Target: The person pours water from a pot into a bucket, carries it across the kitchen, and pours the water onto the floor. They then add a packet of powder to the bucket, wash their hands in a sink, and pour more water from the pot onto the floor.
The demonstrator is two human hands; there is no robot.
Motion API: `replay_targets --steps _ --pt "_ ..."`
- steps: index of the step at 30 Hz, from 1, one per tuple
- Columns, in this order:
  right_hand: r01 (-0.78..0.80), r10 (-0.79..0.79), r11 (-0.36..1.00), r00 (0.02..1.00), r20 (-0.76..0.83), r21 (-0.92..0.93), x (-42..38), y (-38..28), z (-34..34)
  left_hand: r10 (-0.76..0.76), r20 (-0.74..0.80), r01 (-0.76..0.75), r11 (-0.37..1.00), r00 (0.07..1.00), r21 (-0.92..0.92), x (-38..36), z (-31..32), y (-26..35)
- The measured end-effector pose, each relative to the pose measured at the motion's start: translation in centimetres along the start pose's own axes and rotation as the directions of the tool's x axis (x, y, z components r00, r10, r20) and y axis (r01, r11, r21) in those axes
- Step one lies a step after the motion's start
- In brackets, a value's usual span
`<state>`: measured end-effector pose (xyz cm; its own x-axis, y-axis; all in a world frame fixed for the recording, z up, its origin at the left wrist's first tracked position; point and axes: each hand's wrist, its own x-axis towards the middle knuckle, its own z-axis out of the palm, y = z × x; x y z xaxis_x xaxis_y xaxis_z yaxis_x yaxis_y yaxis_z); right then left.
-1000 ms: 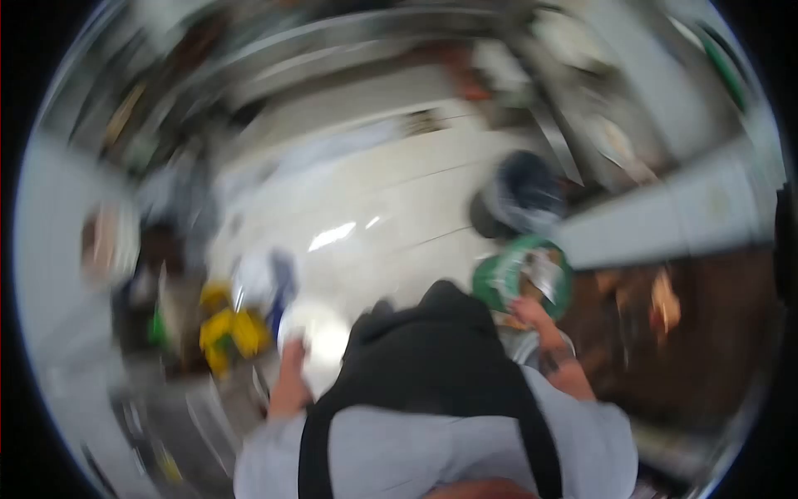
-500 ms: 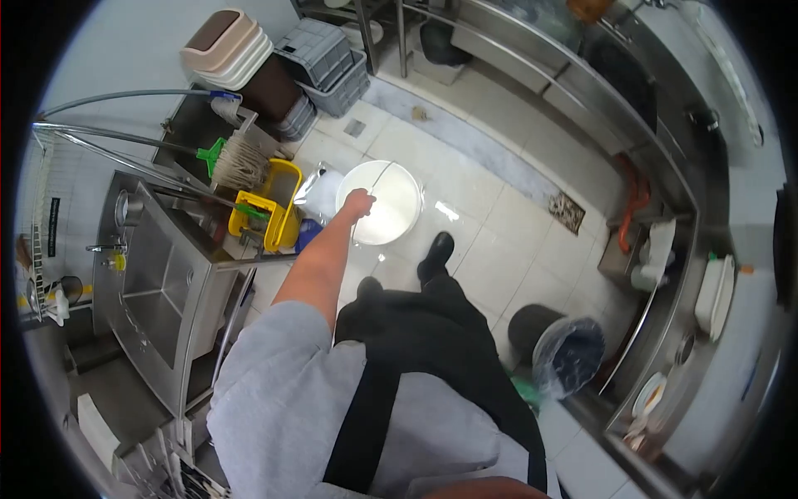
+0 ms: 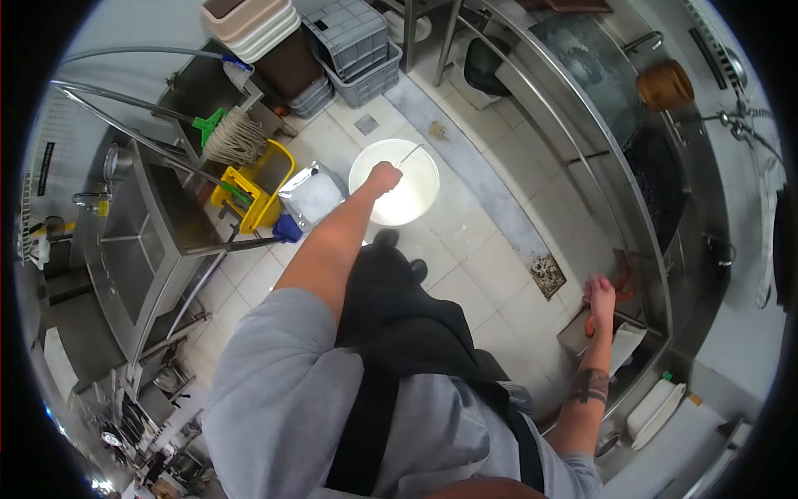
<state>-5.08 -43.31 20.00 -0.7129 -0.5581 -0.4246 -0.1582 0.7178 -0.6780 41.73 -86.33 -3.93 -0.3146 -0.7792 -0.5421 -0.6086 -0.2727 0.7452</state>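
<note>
My left hand [image 3: 384, 179] is closed around the thin wire handle of a white bucket [image 3: 409, 200] on the tiled floor. The bucket's inside is white, and my fist overlaps its left part in this view. On the right, my right hand [image 3: 600, 291] hangs beside my body with its fingers curled in and nothing showing in them. Behind that hand, an orange hose-like thing [image 3: 626, 289] lies by the steel counter. A silver and white bag [image 3: 313, 198] lies on the floor just left of the bucket.
A yellow mop bucket [image 3: 259, 195] with a string mop [image 3: 238, 137] stands at the left, near a steel sink [image 3: 125, 258]. Grey crates [image 3: 366, 79] are stacked at the back. A steel rail [image 3: 549, 100] runs along the right. A floor drain [image 3: 547, 276] lies at the right.
My right hand has come into view at the right. My view has shifted, and my feet are nearer the bucket. My left hand still grips the bucket's handle.
</note>
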Motion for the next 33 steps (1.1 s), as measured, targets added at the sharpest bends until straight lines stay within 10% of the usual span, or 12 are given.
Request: replay_targets --steps 5,9,12,15,18,19,21,23,25,28,29,33 --pt "0.131 -0.116 0.99 0.966 0.231 -0.053 6.6 -8.9 7.9 -0.134 0.039 0.135 0.99 0.99 -0.028 4.7 0.0 1.4" --pt "0.349 -0.11 0.79 0.89 0.443 -0.504 7.0 -5.3 13.4 -0.219 0.078 0.226 0.97 0.973 -0.095 10.8 0.6 0.4" --pt "-0.011 0.193 0.959 0.757 0.625 -0.283 6.1 -3.3 16.3 -0.252 0.045 0.256 0.96 0.967 -0.113 15.2 1.3 -0.8" --pt "-0.065 0.385 0.876 0.692 0.611 -0.478 8.8 0.0 18.4 -0.326 -0.004 0.317 0.921 0.945 -0.225 19.2 2.0 -2.5" --pt "-0.545 0.613 0.786 0.627 0.481 -0.292 14.9 -0.3 22.5 -0.235 -0.107 0.22 0.966 0.966 -0.136 22.0 2.4 -5.4" --pt "-0.627 0.632 0.752 0.6 0.49 -0.203 18.1 -0.2 24.5 -0.264 -0.042 0.218 0.865 0.964 -0.451 22.7 2.4 -6.5" --pt "-0.319 0.436 0.9 0.671 0.599 -0.297 26.9 1.6 29.9 -0.293 0.027 0.224 0.665 0.956 -0.713 23.9 2.5 -6.2" --pt "-0.406 0.415 0.9 0.686 0.597 -0.158 36.1 -0.5 37.7 -0.35 -0.14 0.276 0.883 0.926 -0.378 24.3 2.5 -2.9" --pt "-0.177 0.067 0.98 0.715 0.696 0.087 47.8 2.4 45.2 -0.358 -0.202 0.276 0.897 0.912 -0.345 25.2 3.7 -3.8" --pt "-0.275 0.129 0.952 0.755 0.643 0.133 63.4 -4.9 55.5 -0.454 -0.165 0.297 0.775 0.876 -0.558 25.6 4.3 -2.5" --pt "-0.06 -0.01 0.992 0.845 0.535 0.113 68.9 -5.3 58.7 -0.466 -0.166 0.293 0.754 0.869 -0.588 25.6 4.5 -1.9" --pt "-0.37 0.219 0.775 0.917 0.332 0.513 80.4 -16.3 63.9 -0.348 -0.328 0.139 0.842 0.878 -0.521 25.9 5.2 -3.2"
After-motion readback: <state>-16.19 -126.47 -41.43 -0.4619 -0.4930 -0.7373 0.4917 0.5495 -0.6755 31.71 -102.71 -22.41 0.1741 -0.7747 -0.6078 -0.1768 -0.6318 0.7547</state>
